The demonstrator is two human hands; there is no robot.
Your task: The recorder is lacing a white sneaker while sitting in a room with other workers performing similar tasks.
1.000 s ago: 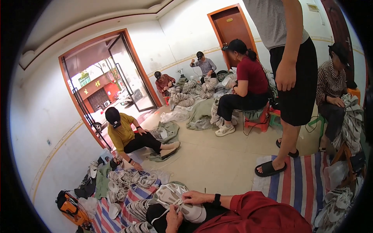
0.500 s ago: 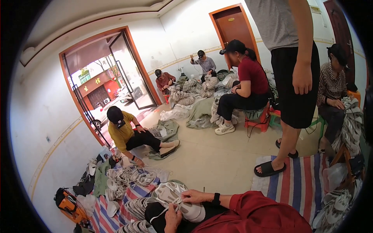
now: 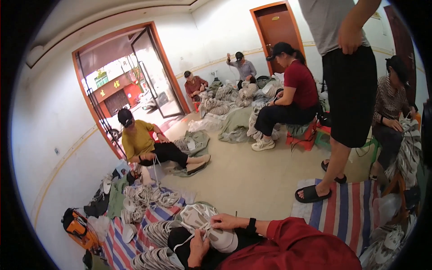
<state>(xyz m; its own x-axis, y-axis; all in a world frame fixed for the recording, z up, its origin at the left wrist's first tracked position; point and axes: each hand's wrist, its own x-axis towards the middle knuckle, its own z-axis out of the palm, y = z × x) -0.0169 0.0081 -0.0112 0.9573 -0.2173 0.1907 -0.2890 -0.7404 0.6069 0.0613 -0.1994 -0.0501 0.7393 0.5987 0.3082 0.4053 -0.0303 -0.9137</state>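
Note:
A beige and white shoe upper (image 3: 227, 242) rests across my lap on black trousers. Thin white shoelace (image 3: 182, 245) runs through its eyelets, one length trailing off to the left. My left hand (image 3: 198, 248) is closed at the near side of the eyelet rows, pinching the lace between thumb and fingers. From the right, my right hand (image 3: 224, 221) reaches over the upper, its fingertips pinched on the lace close to the left fingers. The exact crossing of the lace between the fingertips is too small to make out.
Nested stacks of shoe uppers (image 3: 155, 260) lie left of my lap on a striped sheet (image 3: 119, 246), near an orange and black bag (image 3: 81, 231). A person in yellow (image 3: 137, 140) sits at left. Another person stands at right on a second striped sheet (image 3: 333, 216). Several others sit farther back.
My hands stay at the lace with only slight finger movement. The person in yellow has raised a hand with a pale lace hanging from it. The standing person's hand has risen to the waist.

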